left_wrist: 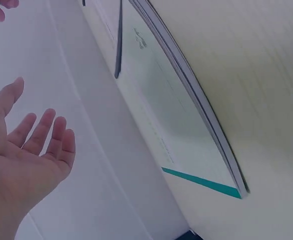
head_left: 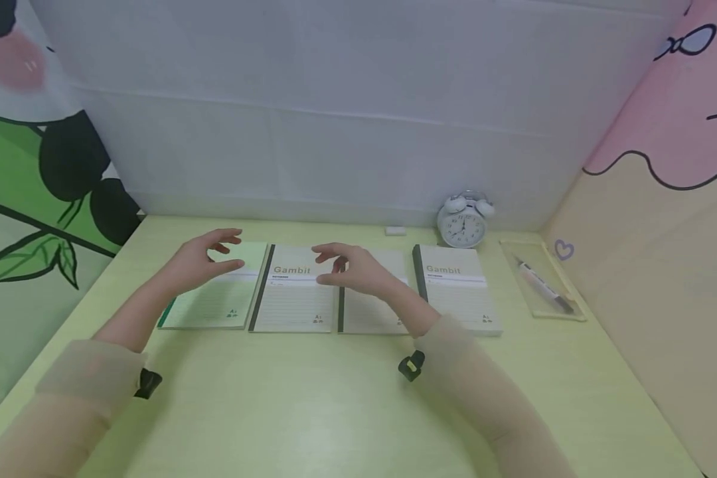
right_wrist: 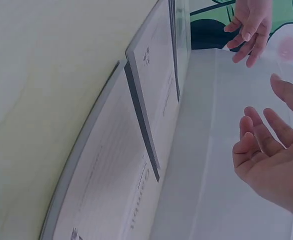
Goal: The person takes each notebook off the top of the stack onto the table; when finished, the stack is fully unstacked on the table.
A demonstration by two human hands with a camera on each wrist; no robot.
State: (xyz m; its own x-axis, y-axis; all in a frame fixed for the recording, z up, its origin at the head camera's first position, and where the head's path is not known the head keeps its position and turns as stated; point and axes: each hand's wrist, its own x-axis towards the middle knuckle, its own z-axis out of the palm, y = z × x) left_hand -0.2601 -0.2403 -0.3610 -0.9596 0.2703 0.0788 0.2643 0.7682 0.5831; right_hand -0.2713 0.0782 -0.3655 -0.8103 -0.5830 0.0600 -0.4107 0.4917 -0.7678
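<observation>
A pale backdrop (head_left: 334, 133) rose behind a light yellow-green table (head_left: 305, 398), on which four notebooks lay side by side in a row. The leftmost, a pale-green notebook (head_left: 209, 305) with a green spine, had its title area partly behind the left hand (head_left: 206, 265). The second, a white notebook (head_left: 293, 302) with a dark spine, read "Gambit" in gold above a small "NOTEBOOK". The third, a grey-white notebook (head_left: 370, 315), sat partly behind the right hand (head_left: 358, 269). The rightmost, a thicker-looking notebook (head_left: 460, 295), also bore "Gambit"; the marks in the covers' lower corners were too small to read surely. Both hands were released, raised over the row with fingers loosely bent and thumbs apart: the left above the pale-green notebook, the right above the second and third. At the right of the table a clear tray (head_left: 526, 295) held a pen (head_left: 544, 285) whose print was too small to read. Near the backdrop stood a white alarm clock (head_left: 463, 226) with a ring of numerals, and left of it lay a small white block (head_left: 396, 231).
</observation>
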